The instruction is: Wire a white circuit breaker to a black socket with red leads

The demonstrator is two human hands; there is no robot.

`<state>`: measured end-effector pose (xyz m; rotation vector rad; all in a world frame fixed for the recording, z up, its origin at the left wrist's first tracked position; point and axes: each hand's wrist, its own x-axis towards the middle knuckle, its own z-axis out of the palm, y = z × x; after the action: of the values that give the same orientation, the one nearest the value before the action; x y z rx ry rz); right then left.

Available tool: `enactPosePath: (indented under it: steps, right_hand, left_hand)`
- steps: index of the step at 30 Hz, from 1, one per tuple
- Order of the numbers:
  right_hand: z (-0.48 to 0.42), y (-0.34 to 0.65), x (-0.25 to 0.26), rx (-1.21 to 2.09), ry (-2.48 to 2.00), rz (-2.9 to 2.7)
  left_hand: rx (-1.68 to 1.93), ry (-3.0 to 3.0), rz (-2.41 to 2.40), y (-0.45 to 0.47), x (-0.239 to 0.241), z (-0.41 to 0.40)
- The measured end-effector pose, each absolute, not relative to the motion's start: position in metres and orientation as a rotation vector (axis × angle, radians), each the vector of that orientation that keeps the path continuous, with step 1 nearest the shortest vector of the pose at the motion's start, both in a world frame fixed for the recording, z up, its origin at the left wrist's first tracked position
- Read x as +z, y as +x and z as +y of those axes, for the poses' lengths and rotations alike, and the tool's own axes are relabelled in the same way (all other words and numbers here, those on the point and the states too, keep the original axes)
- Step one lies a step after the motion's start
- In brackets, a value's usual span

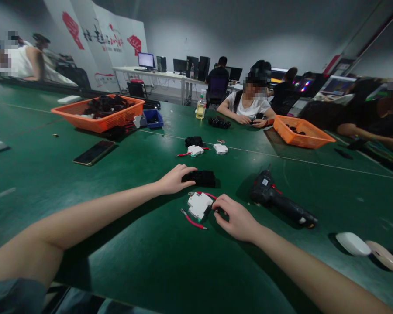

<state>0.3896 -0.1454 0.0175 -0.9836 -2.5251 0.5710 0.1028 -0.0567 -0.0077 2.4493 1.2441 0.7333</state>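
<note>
One left hand [177,179] grasps the black block [206,178] at nine o'clock; keep it steady. Right hand [235,218], white block [199,206] three o'clock: grip unclear.

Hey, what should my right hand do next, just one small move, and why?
I'd probably take the white module by its right edge with your right hand: the hand is right at that edge, though contact is hard to make out. Your left hand is occupied, thumb and fingers about the left end of the black block.
</note>
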Motion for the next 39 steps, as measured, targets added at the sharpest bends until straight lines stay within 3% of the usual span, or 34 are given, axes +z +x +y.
enactPosePath:
  steps: [39]
  right_hand:
    - [-0.147,0.388,0.018,0.618,-1.001,-2.524]
  left_hand:
    - [0.616,2.757,1.095,0.106,0.002,-0.074]
